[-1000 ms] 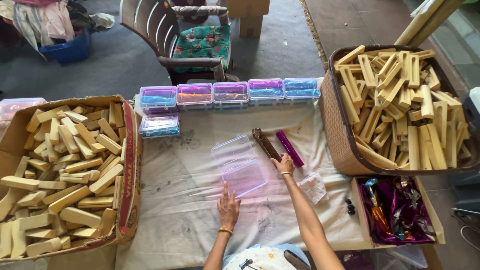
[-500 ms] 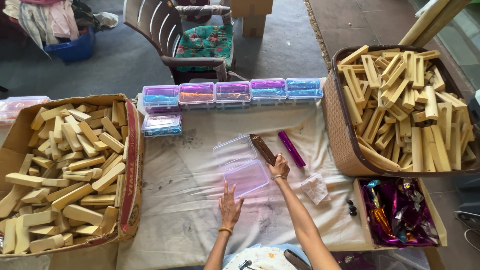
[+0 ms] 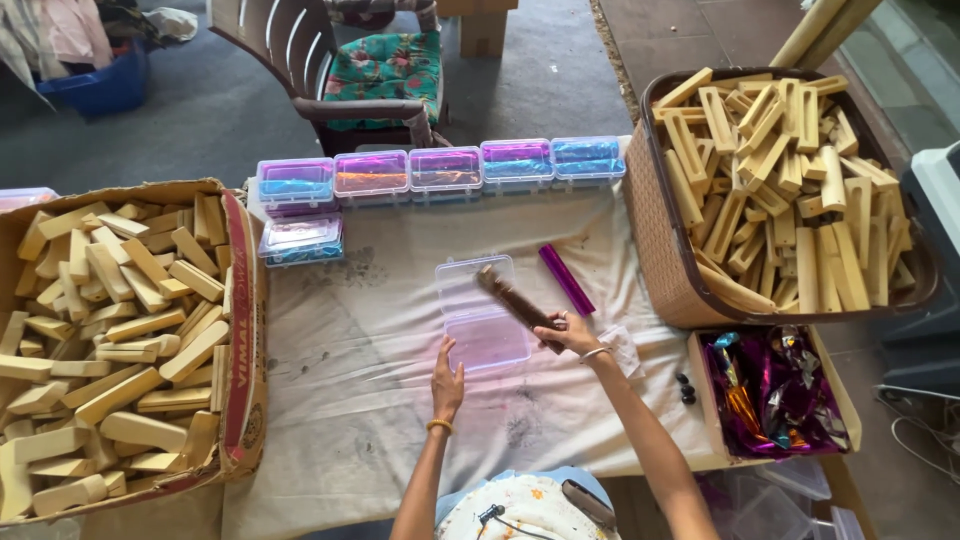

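An open clear plastic box (image 3: pixel 480 312) lies on the white cloth (image 3: pixel 370 350), lid flipped back, its base tinted purple. My left hand (image 3: pixel 447 378) rests flat against the box's near left corner. My right hand (image 3: pixel 570 332) grips one end of a dark brown stick bundle (image 3: pixel 510 297) and holds it slanted over the open box. A purple foil-wrapped stick (image 3: pixel 566 279) lies on the cloth just right of the box.
A row of closed boxes with coloured foil (image 3: pixel 440 165) lines the cloth's far edge, one more (image 3: pixel 300 238) below it. A cardboard box of wooden blocks (image 3: pixel 110 330) stands left, a brown basket of wooden pieces (image 3: pixel 780 180) right, a foil-wrapper box (image 3: pixel 770 395) beneath it.
My right hand picked the brown stick bundle off the cloth and lifted it over the open box. My left hand slid up to the box's near corner.
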